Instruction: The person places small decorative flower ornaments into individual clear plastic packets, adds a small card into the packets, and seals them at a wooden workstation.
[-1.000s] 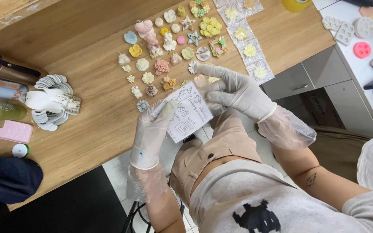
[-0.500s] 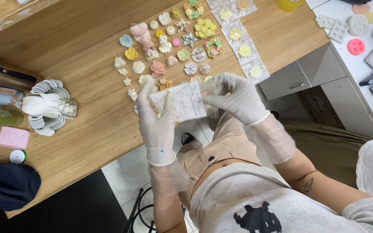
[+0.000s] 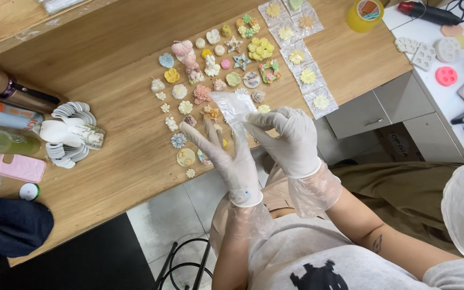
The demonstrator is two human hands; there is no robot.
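Wooden tabletop (image 3: 108,156) fills most of the view, with a white counter and grey drawers to the right. Compared with half a second ago, the small clear bag (image 3: 233,106) has lifted from chest level to above the spread of moulded pastel pieces (image 3: 210,70), and the gloved left hand (image 3: 226,156) has let go, its fingers now spread open just below it. The right hand (image 3: 291,139) alone pinches the bag's lower edge, so the bag looks ready for filling. A row of sealed clear packets (image 3: 302,59) with yellow flowers lies beyond. A yellow tape roll (image 3: 364,14) sits at the far edge, bottles (image 3: 6,104) at left.
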